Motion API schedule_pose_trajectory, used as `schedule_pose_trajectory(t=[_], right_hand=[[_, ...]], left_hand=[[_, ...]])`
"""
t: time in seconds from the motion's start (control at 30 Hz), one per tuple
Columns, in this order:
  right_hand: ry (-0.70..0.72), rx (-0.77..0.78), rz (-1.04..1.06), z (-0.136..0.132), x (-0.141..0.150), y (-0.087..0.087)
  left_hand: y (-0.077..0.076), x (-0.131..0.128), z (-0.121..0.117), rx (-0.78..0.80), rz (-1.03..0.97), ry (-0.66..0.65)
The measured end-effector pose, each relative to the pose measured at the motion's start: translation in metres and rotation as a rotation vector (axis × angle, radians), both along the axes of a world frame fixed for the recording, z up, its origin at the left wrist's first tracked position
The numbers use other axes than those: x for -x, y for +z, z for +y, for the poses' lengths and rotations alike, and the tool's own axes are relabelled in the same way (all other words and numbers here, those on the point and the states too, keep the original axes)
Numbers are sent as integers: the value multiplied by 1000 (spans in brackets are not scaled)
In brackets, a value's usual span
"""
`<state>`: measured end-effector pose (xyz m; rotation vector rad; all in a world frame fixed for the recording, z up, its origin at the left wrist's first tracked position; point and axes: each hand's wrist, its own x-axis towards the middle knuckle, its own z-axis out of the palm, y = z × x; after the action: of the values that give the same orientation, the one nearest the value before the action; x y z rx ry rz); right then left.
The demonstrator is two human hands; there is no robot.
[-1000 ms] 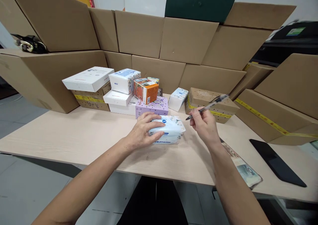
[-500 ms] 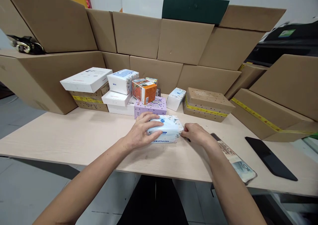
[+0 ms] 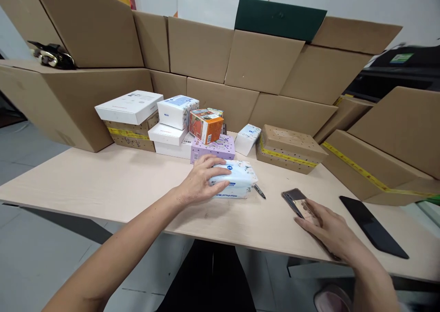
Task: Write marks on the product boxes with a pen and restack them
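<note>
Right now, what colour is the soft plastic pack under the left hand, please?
The pack is pale blue, partly patterned, in head view.

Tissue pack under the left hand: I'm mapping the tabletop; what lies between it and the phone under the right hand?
The head view shows a pen beside the tissue pack, then bare tabletop up to the phone.

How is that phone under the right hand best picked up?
Grip the phone by its two long edges, probably from above and the right, spanning its narrower width. It lies flat, long and thin, so its broad top face offers little to pinch. The right hand is over it on that side.
</note>
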<state>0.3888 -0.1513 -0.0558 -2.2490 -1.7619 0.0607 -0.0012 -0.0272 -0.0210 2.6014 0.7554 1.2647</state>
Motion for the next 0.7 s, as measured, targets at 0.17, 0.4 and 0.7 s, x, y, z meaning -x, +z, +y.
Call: schedule_pose_trajectory(t=[0.17, 0.4, 0.7], right_hand=[[63, -4, 97, -4, -1, 0], [-76, -113, 192, 0, 28, 8], [122, -417, 1616, 4, 101, 41]], left_hand=[[1, 1, 1, -11, -2, -18], [-1, 0, 2, -10, -14, -16], [0, 0, 0, -24, -17, -16]])
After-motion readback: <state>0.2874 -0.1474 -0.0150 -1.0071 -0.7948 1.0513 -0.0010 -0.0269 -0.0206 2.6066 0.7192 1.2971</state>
